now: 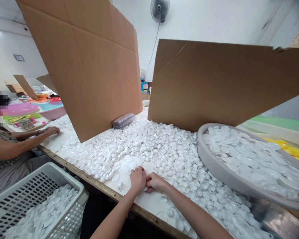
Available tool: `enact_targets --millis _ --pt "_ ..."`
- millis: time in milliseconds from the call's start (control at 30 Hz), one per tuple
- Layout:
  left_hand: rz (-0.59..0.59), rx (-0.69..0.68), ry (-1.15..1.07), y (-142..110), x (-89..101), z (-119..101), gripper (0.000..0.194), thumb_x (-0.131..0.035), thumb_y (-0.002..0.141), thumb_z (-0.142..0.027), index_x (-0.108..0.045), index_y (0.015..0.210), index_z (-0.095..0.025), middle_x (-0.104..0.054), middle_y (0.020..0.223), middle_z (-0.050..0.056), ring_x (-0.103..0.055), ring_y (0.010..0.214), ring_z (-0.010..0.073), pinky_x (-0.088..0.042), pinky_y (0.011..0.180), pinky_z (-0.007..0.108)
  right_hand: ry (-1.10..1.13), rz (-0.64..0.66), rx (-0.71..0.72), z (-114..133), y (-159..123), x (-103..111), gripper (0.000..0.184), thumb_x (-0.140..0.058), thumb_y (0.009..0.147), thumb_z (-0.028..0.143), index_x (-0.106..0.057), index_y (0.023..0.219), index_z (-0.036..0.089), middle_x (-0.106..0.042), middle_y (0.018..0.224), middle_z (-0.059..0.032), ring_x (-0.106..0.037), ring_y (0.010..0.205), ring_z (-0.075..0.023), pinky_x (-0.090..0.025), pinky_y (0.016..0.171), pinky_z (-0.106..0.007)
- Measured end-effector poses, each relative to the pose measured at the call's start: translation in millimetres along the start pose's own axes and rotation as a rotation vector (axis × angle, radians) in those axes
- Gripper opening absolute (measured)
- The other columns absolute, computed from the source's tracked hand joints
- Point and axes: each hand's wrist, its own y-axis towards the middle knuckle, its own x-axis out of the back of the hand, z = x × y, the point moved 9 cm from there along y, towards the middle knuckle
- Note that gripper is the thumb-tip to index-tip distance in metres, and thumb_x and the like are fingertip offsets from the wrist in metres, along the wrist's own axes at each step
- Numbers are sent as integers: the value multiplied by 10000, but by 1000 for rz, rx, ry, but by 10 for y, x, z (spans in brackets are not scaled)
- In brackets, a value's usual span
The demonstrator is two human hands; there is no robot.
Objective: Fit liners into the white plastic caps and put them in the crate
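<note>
My left hand [138, 179] and my right hand [155, 182] meet just above the table near its front edge. The fingers of both are curled together, closed around a small white plastic piece [146, 189] that is mostly hidden by them. Around them spreads a thick layer of small, round, white plastic pieces [161, 142], many shaped like shallow cups or discs. A few flat clear-white discs [116, 176] lie just left of my left hand, on a bare strip of the white tabletop [149, 202].
A grey tub [201, 149] heaped with white discs stands at right. At lower left is a grey slatted basket [81, 199] holding white pieces. Cardboard sheets [102, 66] [214, 86] stand upright behind, beside a clear plastic box [124, 121]. Another person's hand [52, 130] works at left.
</note>
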Motion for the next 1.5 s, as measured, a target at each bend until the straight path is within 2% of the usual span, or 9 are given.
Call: enact_targets --millis 167,633,833,933,1000,1133,1233,1333,1500 --pt "15 -38 13 -28 -39 -11 275 -249 822 -280 -479 961 -224 -466 951 52 -383 888 189 -248 723 320 -132 122 -34 22 41 30 75 -511 591 85 -515 653 126 -554 465 16 -584 484 -124 -485 468 -199" --pt "-55 -121 -63 -36 23 -96 289 -226 834 -274 -497 924 -226 -505 913 29 -398 847 171 -242 715 299 -214 -41 15 -26 42 120 50 -457 599 109 -428 618 145 -499 399 35 -560 423 -139 -434 381 -192" --pt "137 -126 -94 -113 76 -117 434 -167 846 -401 -520 739 -171 -548 695 43 -484 669 143 -280 596 249 -213 -50 169 267 -122 -29 46 -480 600 112 -503 639 119 -561 578 -6 -585 526 -142 -464 471 -219" --pt "70 -55 -217 -203 486 281 426 -176 842 -421 -513 728 -186 -565 687 20 -501 629 118 -305 584 221 -236 227 240 537 -188 -416 139 -490 677 223 -555 747 122 -589 695 -34 -594 603 -137 -463 546 -224" --pt "-38 41 -188 -320 912 807 376 -226 825 -425 -519 762 -197 -580 719 18 -516 660 130 -324 604 220 -359 230 311 734 -126 -525 219 -435 746 272 -564 863 140 -592 802 -55 -592 674 -136 -450 603 -234" --pt "-254 564 170 -818 1840 2267 373 -260 787 -433 -525 920 -207 -594 761 65 -524 674 230 -344 593 294 -763 -355 436 1031 175 -244 256 -397 795 277 -529 971 146 -494 1028 -115 -530 873 -176 -386 732 -276" --pt "-399 791 382 -1109 2266 2807 344 -315 749 -426 -543 923 -237 -566 951 72 -488 833 332 -352 667 403 -875 -504 394 940 376 -166 248 -457 761 269 -507 980 165 -398 1120 -114 -513 867 -177 -374 705 -271" --pt "-448 539 337 -849 2115 2502 324 -355 735 -405 -544 910 -208 -554 946 75 -473 900 292 -337 777 414 -808 -552 452 886 351 -121 294 -517 703 216 -490 996 198 -395 1109 -69 -508 816 -139 -363 672 -233" --pt "-221 -130 -231 -109 1062 862 256 -341 770 -301 -507 917 -174 -551 907 39 -505 831 133 -376 776 248 -647 -502 478 698 -99 -4 197 -480 686 158 -528 874 185 -528 807 -15 -492 752 -123 -347 656 -207"
